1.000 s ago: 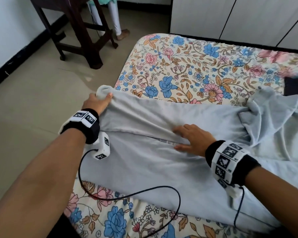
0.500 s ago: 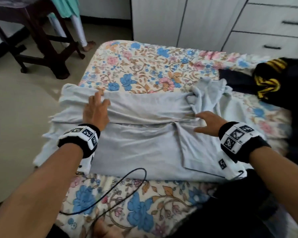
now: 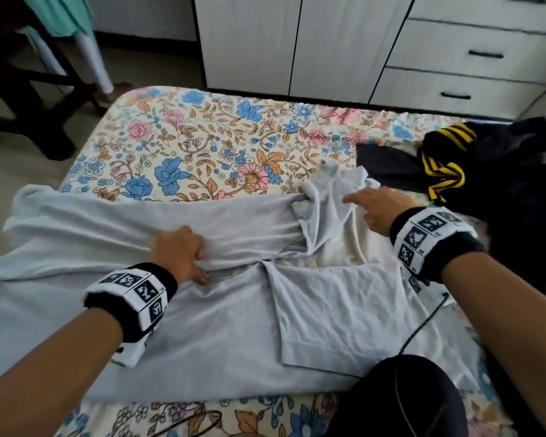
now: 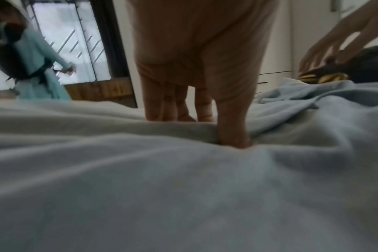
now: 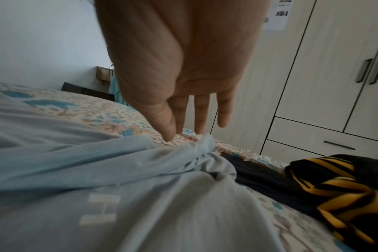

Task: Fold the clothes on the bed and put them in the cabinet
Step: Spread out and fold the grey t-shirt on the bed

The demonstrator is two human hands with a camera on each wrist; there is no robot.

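My left hand (image 3: 183,253) pinches the light-blue garment (image 3: 221,326), lying lengthwise across the bed (image 3: 202,137); right hand (image 3: 379,212) hovers, fingers straight.

I am viewing a room that daylight is filling evenly. A white wardrobe (image 3: 297,42) is standing along the far edge of the bed, its doors shut. Three drawers (image 3: 473,55) with dark bar handles are sitting at its right side. A beige floor (image 3: 22,159) is running past the bed's left edge. A dark wooden table (image 3: 19,89) is standing on it near the far left corner. A window (image 4: 69,42) is letting light in. A pale wall (image 5: 43,42) is carrying a small wooden fitting (image 5: 102,73).
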